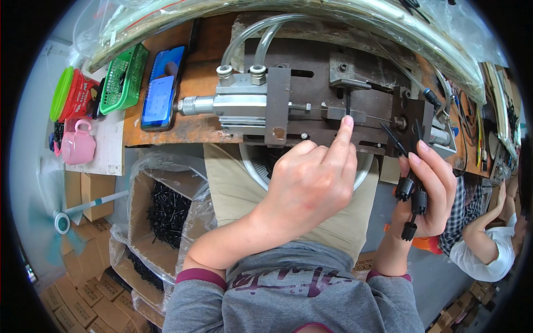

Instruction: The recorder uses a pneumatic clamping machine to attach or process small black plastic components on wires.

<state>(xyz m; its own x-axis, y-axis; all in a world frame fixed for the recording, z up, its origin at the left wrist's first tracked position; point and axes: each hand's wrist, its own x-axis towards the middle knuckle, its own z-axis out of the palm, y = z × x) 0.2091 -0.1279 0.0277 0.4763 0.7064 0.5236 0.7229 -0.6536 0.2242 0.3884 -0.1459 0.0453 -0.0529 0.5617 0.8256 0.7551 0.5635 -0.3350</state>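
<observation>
My left hand [312, 176] reaches over the front of a metal clamping fixture [311, 55], index finger stretched out and the other fingers curled. Its fingertip touches the lower end of a thin black rod [348, 99] standing against a small steel block [345, 73]; the thumb is hidden. To the right, my right hand [436, 191] is closed around several black plastic stems with ribbed heads [419, 202]. The heads hang below the fingers, and one stem points up left toward the fixture. A silver air cylinder [241, 105] with two clear hoses sits at the fixture's left.
On the bench's left lie a phone [162, 89], a green basket [123, 80] and a pink cup [78, 143]. Below, a plastic-lined carton [141, 222] holds many black parts. A fan [62, 222] stands lower left. Another person [488, 250] works at far right.
</observation>
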